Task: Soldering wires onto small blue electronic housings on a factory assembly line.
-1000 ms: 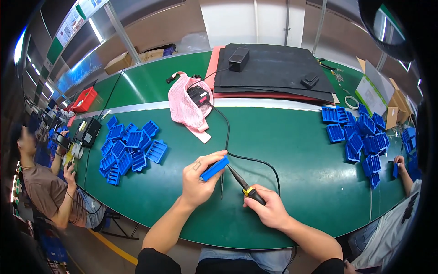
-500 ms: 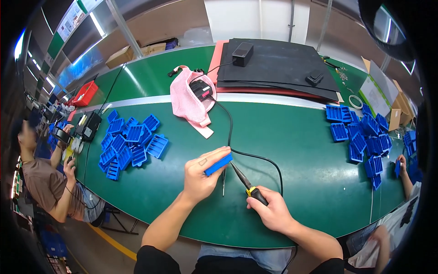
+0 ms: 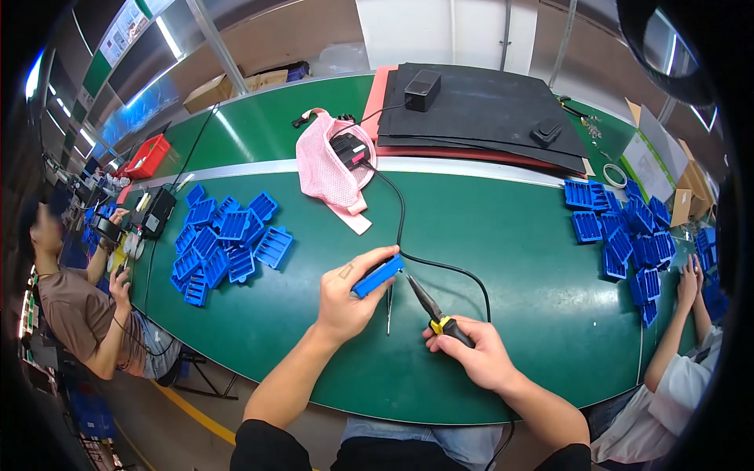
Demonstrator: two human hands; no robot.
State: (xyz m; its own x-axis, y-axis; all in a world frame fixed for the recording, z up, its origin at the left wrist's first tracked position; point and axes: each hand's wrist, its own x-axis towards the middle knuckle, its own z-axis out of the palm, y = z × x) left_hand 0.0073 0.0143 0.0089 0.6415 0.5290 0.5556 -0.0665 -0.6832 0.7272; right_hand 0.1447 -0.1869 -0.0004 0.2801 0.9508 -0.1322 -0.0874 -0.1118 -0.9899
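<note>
My left hand is closed around a blue plastic compartment tray, tilted on its edge above the green table. Long-nose pliers with black and yellow handles are gripped in my right hand. Their narrow tip points at the tray's upper right end; whether it touches cannot be made out. Below the tray, a thin metal rod shows, its upper part hidden by my left hand. Several similar blue trays lie heaped at the left, with another heap of blue trays at the right.
A black cable runs across the green table behind my hands. At the back lie a pink mesh pouch and black sheets bearing a black power adapter. A co-worker sits left; another co-worker's arm reaches in from the right.
My right hand and the pliers have shifted slightly right, away from the tray's end. The tray has risen a little. The right co-worker's arms have moved farther onto the table.
</note>
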